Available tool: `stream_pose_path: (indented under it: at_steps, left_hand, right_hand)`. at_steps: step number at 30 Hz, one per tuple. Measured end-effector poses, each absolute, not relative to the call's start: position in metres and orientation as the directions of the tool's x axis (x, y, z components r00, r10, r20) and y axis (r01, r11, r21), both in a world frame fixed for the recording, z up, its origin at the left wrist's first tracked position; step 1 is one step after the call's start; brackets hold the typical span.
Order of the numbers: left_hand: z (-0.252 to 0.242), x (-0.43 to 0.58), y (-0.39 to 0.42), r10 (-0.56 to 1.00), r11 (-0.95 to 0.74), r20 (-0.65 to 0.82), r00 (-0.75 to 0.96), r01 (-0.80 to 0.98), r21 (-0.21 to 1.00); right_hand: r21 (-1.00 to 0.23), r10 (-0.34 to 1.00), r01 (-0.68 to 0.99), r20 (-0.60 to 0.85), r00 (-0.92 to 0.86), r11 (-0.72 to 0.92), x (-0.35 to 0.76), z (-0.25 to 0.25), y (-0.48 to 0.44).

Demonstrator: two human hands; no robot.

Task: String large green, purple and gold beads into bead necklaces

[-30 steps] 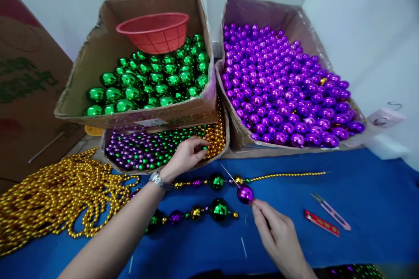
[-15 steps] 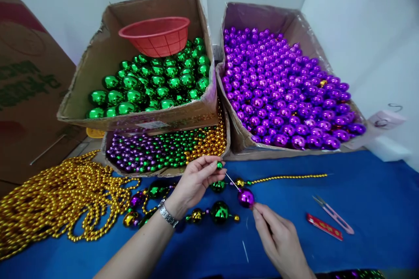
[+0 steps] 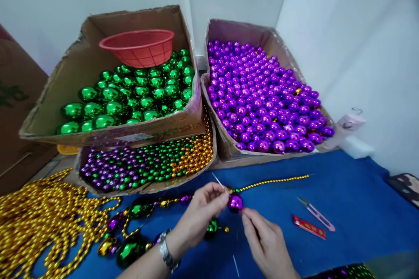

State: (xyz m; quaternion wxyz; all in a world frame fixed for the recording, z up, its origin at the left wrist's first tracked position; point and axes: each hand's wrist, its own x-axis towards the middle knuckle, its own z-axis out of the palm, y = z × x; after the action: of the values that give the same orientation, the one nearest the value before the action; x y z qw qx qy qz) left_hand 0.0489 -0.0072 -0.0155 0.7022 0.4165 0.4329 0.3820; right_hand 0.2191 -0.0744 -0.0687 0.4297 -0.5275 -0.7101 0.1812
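My left hand (image 3: 199, 213), wearing a metal watch, is closed in a pinch against a shiny purple ball bead (image 3: 235, 203). A thin white stick (image 3: 217, 180) sticks out up and left from those fingertips; a small green bead seen there before is hidden now. My right hand (image 3: 266, 242) pinches the lower right side of the purple bead. Behind it, a thin gold bead strand (image 3: 275, 181) runs right across the blue cloth (image 3: 353, 209). Partly behind my left hand lies a large green bead (image 3: 212, 226), with a small gold bead (image 3: 226, 229) beside it.
Cardboard boxes hold green balls (image 3: 109, 109) with a red basket (image 3: 139, 48), purple balls (image 3: 262, 96), and small mixed beads (image 3: 147, 161). Gold bead strands (image 3: 59, 222) heap at left, near a strung bead necklace (image 3: 131, 248). Pink-handled snips (image 3: 317, 215) and a red packet (image 3: 309, 227) lie right.
My left hand has closed up to the purple bead, and the stick's tip now shows beyond its fingers. The small green bead is out of sight. The camera view has shifted right and up.
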Motion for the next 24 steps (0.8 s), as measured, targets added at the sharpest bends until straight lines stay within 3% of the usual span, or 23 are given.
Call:
stream_pose_path:
  at_steps: [6,8,12,15,17,20,24]
  left_hand:
    - [-0.004,0.073,-0.008,0.854,0.442,-0.368,0.368,-0.141,0.886]
    - [0.014,0.071,0.009,0.9,0.362,-0.307,0.31,-0.139,0.922]
    - [0.063,0.071,0.061,0.983,-0.112,0.101,0.152,0.07,0.991]
    - [0.09,0.085,0.093,0.886,-0.463,0.435,0.162,0.282,0.84]
    - [0.094,0.103,0.102,0.801,-0.597,0.56,0.209,0.33,0.731]
    - [0.086,0.134,0.102,0.72,-0.693,0.561,0.408,0.384,0.61]
    - [0.066,0.165,0.102,0.723,-0.685,0.376,0.579,0.535,0.495]
  right_hand:
    - [-0.678,0.88,0.608,0.469,-0.074,0.413,0.229,-0.074,-0.07]
    - [-0.688,0.881,0.604,0.471,-0.05,0.402,0.236,-0.075,-0.071]
    - [-0.721,0.883,0.599,0.467,0.047,0.349,0.248,-0.075,-0.073]
    - [-0.753,0.895,0.582,0.436,0.092,0.307,0.251,-0.076,-0.073]
    - [-0.77,0.905,0.572,0.411,0.106,0.283,0.25,-0.077,-0.073]
    - [-0.782,0.914,0.56,0.393,0.102,0.274,0.248,-0.078,-0.072]
    - [-0.817,0.917,0.518,0.374,0.141,0.254,0.244,-0.081,-0.073]
